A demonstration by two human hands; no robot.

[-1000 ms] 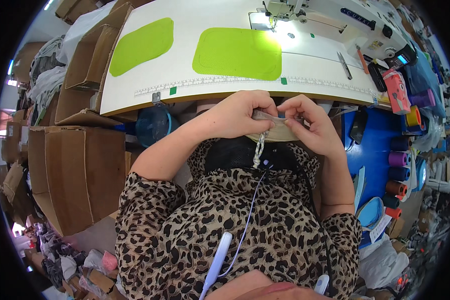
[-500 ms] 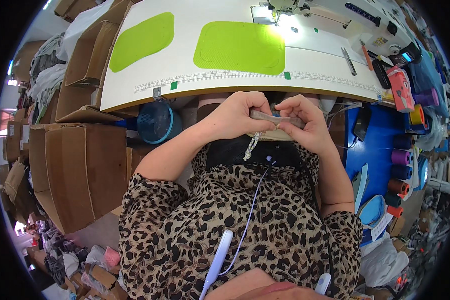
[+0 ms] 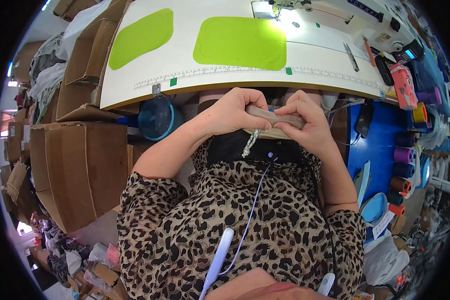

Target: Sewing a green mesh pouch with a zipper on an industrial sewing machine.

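**Pinching a beige strip (image 3: 273,118) in both hands, in front of the waist**

Gripping with the left hand (image 3: 233,113) at the left stretch of the strip, with thumb in front and fingers curled behind. Pinching likewise with the right hand (image 3: 309,120) farther along, with thumb against the near face. Close together at the thumbs, yet apart, with a short bare stretch of strip between. Just below the left thumb, a pale braided cord (image 3: 251,143), hanging aslant; cannot tell its point of attachment.

Just beyond both hands, a white tabletop (image 3: 182,45). On top, ahead of the hands, a large lime-green piece (image 3: 240,42); farther to the left, a smaller green piece (image 3: 142,39). Between these and the hands, a long ruler (image 3: 210,71). Beyond the right hand and farther right, a white sewing machine (image 3: 402,32) under bright light.

To the right of the right hand, a black phone (image 3: 366,120) on a blue surface (image 3: 377,137), with thread spools (image 3: 403,154) farther out. Left of the left hand, a blue basket (image 3: 177,122), then a large brown carton (image 3: 100,170). Nearer the body than both hands, a leopard-print top (image 3: 235,210).
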